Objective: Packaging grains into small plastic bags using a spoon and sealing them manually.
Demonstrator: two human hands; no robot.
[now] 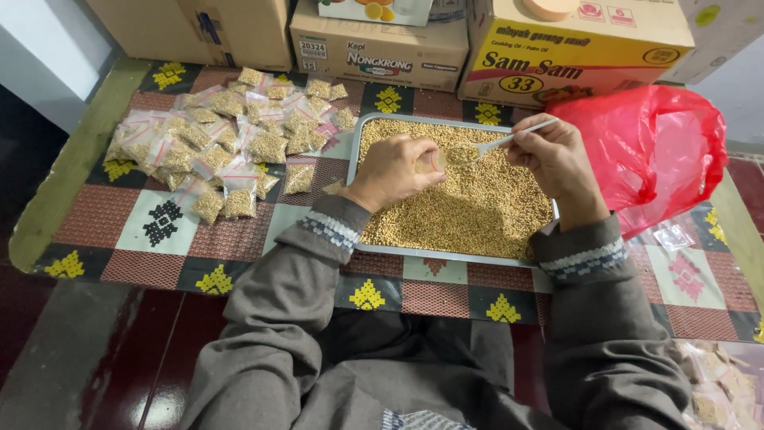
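Filling step: right hand (pixel 557 159) fingers gripping spoon (pixel 497 143) above seed tray (pixel 446 253), tipping into small bag (pixel 434 162) pinched by left hand (pixel 394 169); next likely sealing, steady pinch needed.

Head camera — looks steeply down, close over tray (pixel 362 127).

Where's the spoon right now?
In the head view the spoon is in the right hand, over the far part of the metal tray of seeds, its bowl tipped toward the small bag pinched in the left hand.
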